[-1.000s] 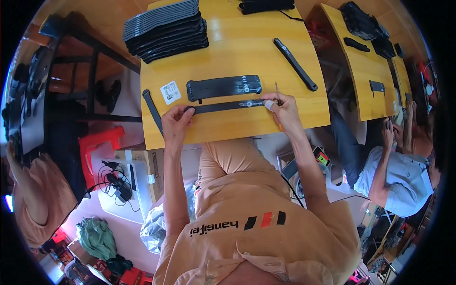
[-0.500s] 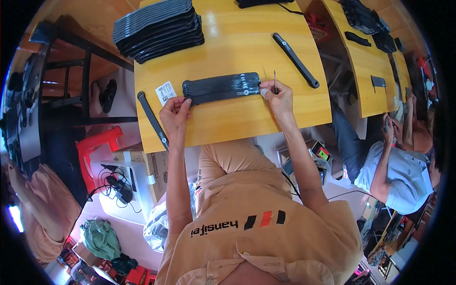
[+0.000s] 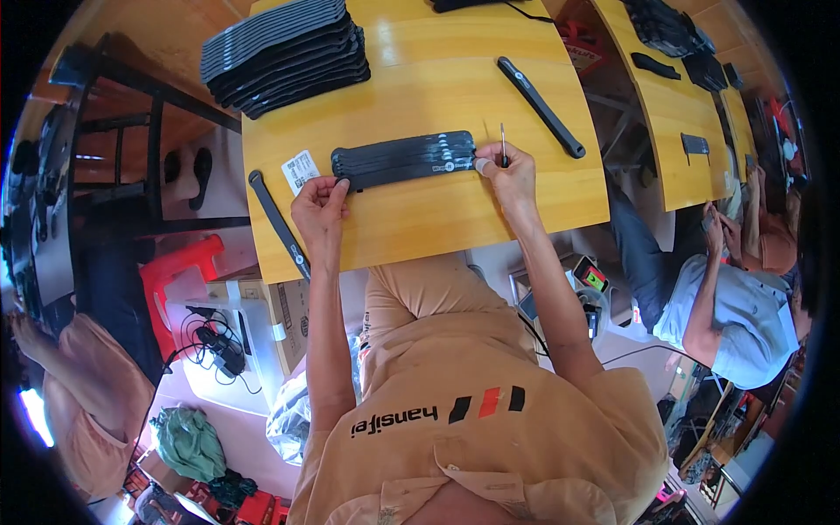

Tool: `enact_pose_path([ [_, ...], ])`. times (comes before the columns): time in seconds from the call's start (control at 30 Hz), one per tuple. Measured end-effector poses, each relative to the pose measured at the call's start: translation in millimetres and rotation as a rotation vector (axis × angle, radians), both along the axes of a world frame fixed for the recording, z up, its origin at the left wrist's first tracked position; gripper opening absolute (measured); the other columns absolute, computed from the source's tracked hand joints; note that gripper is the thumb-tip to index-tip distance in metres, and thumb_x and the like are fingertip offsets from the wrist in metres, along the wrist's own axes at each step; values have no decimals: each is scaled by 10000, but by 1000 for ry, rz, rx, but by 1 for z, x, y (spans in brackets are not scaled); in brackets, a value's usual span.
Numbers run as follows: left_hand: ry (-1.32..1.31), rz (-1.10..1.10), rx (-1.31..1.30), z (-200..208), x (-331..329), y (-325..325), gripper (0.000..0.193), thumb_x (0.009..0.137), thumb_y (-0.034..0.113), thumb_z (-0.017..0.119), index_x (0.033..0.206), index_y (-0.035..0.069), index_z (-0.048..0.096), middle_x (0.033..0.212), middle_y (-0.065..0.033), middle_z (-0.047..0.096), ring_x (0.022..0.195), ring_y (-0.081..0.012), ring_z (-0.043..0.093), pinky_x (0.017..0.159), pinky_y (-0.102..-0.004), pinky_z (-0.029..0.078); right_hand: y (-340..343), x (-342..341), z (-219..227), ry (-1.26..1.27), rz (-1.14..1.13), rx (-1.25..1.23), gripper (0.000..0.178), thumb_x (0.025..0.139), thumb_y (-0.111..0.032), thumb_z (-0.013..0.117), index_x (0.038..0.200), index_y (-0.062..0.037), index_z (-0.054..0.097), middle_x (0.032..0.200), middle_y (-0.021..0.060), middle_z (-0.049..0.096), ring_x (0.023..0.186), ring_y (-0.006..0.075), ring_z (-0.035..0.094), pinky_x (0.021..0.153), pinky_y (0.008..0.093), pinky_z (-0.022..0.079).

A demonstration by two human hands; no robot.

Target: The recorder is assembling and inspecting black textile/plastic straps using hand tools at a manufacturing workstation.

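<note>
A neat bundle of flat black straps lies crosswise on the yellow table, with pale printed marks near its right end. My left hand pinches the bundle's lower left corner between thumb and fingers. At the other end, my right hand has its thumb and fingertips closed at the bundle's edge. The same hand holds a slim pointed metal tool with a dark handle, its tip pointing away from me. Its exact kind is too small to tell. Something pale covers part of the right thumb or a finger.
A tall stack of black straps stands at the far left of the table. Single straps lie at the right and left, near a white label. Co-workers sit on both sides; a red stool stands at lower left.
Both hands stay at the bundle's ends, with only slight shifts. The right hand's thumb sits a little differently, and more of the printed mark shows. The whole view has moved slightly.
</note>
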State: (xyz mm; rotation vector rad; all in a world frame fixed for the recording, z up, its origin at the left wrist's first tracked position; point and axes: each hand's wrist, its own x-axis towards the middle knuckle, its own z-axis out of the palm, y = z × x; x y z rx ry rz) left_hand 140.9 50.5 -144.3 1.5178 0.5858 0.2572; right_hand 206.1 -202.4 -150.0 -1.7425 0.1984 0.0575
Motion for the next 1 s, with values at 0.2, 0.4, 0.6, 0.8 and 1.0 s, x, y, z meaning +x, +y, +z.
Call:
enact_pose_path([
  [0.2,30,1,36,2,1,-1,93,758,56,663,790,0,596,646,-6,560,500,-38,476,424,-168,396,2,0,1,8,-11,45,91,682,54,621,748,-9,623,641,-27,544,565,41,444,518,180,346],
  [0.4,38,-6,57,1,2,-2,103,757,61,662,797,-9,599,647,-14,566,507,-42,484,429,-172,405,0,1,-3,13,-10,56,98,678,57,621,742,-17,621,642,-25,547,565,44,452,519,180,352],
  [0.6,35,15,76,-1,2,-1,99,754,56,663,793,-11,601,640,-11,564,501,-43,481,423,-175,408,3,0,-1,-15,-31,49,65,669,32,620,724,-1,622,600,-22,529,546,48,451,503,191,366],
  [0.8,37,15,42,-2,2,-2,85,753,46,662,786,-3,601,632,-7,558,484,-44,469,413,-175,401,3,0,2,0,-45,36,60,668,33,624,716,-2,621,592,-22,525,543,51,452,500,194,365],
  [1.0,33,14,41,-2,2,-2,87,755,44,661,780,-9,596,629,-11,554,476,-45,460,411,-175,389,3,0,4,-12,-36,27,53,668,31,623,709,-1,619,590,-18,528,542,52,455,499,196,367],
])
